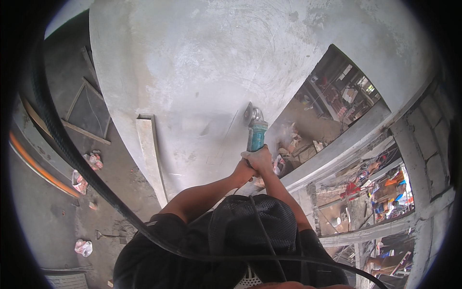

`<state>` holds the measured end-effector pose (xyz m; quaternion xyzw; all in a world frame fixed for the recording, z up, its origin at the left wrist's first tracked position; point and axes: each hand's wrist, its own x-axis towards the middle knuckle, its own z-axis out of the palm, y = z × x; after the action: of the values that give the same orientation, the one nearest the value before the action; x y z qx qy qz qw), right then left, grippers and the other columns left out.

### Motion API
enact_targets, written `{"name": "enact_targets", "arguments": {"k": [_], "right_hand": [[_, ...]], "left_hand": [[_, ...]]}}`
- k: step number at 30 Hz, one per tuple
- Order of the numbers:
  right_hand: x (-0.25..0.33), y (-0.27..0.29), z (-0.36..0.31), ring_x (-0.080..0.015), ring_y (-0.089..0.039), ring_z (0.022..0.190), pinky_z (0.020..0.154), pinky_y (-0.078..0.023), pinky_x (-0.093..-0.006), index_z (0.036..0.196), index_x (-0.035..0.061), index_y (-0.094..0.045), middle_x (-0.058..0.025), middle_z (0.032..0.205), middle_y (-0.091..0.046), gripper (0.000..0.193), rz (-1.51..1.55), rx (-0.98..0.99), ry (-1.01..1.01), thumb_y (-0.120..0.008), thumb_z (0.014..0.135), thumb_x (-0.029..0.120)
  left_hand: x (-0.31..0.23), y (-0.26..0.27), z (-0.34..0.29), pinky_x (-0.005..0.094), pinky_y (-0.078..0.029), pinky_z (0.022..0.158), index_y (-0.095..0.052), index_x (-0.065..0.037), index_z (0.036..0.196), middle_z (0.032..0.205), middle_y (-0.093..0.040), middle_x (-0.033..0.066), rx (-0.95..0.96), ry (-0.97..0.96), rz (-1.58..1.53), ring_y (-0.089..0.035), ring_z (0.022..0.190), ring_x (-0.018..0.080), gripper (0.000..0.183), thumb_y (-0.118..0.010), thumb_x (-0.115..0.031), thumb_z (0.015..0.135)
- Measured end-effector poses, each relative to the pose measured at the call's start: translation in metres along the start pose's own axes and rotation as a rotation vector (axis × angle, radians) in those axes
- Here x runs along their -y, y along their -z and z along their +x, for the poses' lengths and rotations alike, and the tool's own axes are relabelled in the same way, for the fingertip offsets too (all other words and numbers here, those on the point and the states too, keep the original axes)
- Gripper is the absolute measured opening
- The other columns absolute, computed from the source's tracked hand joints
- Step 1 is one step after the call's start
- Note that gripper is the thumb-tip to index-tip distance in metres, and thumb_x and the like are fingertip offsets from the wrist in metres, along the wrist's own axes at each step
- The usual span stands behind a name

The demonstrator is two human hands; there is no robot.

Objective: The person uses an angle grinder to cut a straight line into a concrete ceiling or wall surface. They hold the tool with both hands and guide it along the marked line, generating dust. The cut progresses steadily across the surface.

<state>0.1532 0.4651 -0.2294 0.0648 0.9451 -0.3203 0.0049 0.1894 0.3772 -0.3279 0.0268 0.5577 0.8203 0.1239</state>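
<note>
Grinder [257,136]: located immediately left of the opening [368,118], close to its near left edge, ahead of both hands. Long axis runs outward from the hands towards the wall [192,86], body close to upright in view, with the head at the far end. The disc [248,113] sits on the left side of the head, the side away from the opening, and is seen nearly edge-on. Contact between disc and wall cannot be confirmed; haze lies over that area.

Right hand [260,158] is closed around the body and is nearer to both the head and the opening. Left hand [244,172] is closed about the rear end, farther from the opening; its fingers are partly hidden. In judgement, control turns on the disc's angle to the wall, with the right hand governing it more directly.

The post [150,159] stands well left of the opening, apart from the grinder.
</note>
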Motion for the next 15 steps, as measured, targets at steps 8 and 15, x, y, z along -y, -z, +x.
{"name": "enact_targets", "arguments": {"k": [8, 15], "right_hand": [[0.012, 0.012, -0.017, -0.0473, -0.076, 0.119, 0.103, -0.061, -0.047, 0.138, -0.0156, -0.056, -0.0369, 0.126, -0.074, 0.097, 0.01, -0.008, 0.037, -0.091, 0.069, 0.042], [0.017, 0.022, -0.022, -0.0476, -0.075, 0.119, 0.104, -0.06, -0.0464, 0.137, -0.0161, -0.057, -0.0371, 0.124, -0.075, 0.097, -0.002, -0.072, 0.099, -0.091, 0.068, 0.043]], "left_hand": [[-0.012, -0.005, -0.011, 0.0325, -0.048, 0.051, -0.068, -0.001, 0.118, 0.097, -0.075, 0.008, -0.019, -0.02, 0.003, -0.07, 0.073, 0.0172, 0.041, -0.083, 0.001, 0.079], [-0.027, -0.011, -0.017, 0.0316, -0.048, 0.051, -0.068, -0.001, 0.117, 0.095, -0.074, 0.0073, 0.011, -0.047, 0.033, -0.07, 0.074, 0.0169, 0.043, -0.084, 0.003, 0.078]]}}
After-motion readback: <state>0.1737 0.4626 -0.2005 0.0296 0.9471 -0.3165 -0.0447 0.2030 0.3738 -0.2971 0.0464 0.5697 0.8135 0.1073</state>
